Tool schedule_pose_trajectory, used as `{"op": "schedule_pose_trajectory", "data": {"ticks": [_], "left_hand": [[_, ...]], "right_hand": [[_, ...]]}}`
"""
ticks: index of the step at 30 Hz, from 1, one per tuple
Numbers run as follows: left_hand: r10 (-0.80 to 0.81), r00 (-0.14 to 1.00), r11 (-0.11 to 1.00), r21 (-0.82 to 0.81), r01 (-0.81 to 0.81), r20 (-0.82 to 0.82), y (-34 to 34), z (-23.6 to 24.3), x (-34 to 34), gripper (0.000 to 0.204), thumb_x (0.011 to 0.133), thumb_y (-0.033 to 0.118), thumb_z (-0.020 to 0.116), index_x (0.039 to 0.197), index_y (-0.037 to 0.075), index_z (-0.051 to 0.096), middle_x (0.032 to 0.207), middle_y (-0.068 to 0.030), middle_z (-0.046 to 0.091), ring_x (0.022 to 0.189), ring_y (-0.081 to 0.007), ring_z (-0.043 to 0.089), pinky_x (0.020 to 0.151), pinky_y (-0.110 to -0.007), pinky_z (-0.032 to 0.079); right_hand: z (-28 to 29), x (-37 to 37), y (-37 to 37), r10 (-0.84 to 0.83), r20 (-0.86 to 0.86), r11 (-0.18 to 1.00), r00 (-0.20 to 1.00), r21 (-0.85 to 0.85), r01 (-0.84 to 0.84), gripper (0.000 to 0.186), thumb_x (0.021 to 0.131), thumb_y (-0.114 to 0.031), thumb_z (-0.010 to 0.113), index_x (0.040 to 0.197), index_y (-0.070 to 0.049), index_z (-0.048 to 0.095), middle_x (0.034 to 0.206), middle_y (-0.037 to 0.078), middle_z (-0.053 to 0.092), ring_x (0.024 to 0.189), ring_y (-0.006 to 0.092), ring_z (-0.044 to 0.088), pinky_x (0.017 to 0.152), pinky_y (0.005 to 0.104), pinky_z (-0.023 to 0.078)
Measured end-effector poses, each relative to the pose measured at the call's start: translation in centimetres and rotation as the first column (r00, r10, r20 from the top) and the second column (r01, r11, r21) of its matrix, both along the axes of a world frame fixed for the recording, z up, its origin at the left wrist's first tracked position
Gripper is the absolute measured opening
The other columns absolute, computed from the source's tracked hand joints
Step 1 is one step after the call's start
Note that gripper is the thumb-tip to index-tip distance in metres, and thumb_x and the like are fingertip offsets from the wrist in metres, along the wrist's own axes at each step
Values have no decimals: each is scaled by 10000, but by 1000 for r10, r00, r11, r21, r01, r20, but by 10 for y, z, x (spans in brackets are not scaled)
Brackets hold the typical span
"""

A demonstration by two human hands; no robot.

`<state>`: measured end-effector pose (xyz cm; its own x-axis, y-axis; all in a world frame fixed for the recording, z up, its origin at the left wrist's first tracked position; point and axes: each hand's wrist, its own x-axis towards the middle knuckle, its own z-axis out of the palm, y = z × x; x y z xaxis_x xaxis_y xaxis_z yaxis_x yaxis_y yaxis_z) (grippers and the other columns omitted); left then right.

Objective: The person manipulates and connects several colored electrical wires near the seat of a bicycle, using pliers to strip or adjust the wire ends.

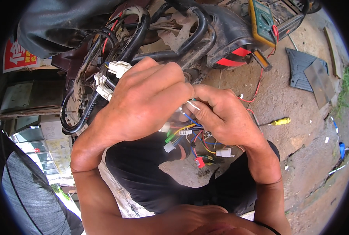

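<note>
My two hands meet in front of an electric scooter's opened frame [174, 55]. Between the right thumb and forefinger, my right hand [227, 115] pinches a thin wire [193, 105] with a pale end sticking out. My left hand [145, 100] is closed against it, fingers curled; whatever it grips is hidden behind the knuckles. Below hangs a wire bundle [196, 131] with a red connector [199, 162], a white connector [224, 152] and a green sleeve [169, 138]. Beside my left hand, white plug housings [119, 69] sit on the frame's cables.
A yellow multimeter [263, 21] rests on the scooter's rear, its red lead [257, 88] trailing down. On the ground at right lie a yellow-handled screwdriver [280, 122], a black ribbed panel [299, 70] and a flat plate [319, 84]. A black seat [61, 27] fills the upper left.
</note>
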<state>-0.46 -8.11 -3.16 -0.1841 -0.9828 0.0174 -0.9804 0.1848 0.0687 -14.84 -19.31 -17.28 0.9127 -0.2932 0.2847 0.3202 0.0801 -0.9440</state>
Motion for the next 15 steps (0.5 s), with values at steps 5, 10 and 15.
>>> {"op": "schedule_pose_trajectory", "data": {"ticks": [5,10,15], "left_hand": [[28,1000,995,-93,-28,-3,0,6,-3,298,695,-33,813,971,27,717,900,-111,644,795,-301,648,676,-403,510],[142,989,985,-89,-145,-33,0,8,-3,299,719,-87,785,993,8,711,934,-135,638,806,-306,658,690,-382,535],[164,980,982,-79,-173,-115,-4,12,-7,303,739,-61,794,1029,2,730,952,-132,653,836,-294,677,738,-389,552]], "right_hand": [[-6,-2,-4,-58,-7,992,998,109,59,174,1006,-126,683,1101,15,724,862,171,731,739,299,712,716,394,551],[-15,6,-5,-301,169,952,938,-9,307,128,968,-100,736,1014,19,752,830,113,714,687,209,656,647,337,505],[-21,2,1,-316,51,944,947,119,308,102,936,-74,719,954,23,745,750,69,665,632,104,568,572,289,439]]}}
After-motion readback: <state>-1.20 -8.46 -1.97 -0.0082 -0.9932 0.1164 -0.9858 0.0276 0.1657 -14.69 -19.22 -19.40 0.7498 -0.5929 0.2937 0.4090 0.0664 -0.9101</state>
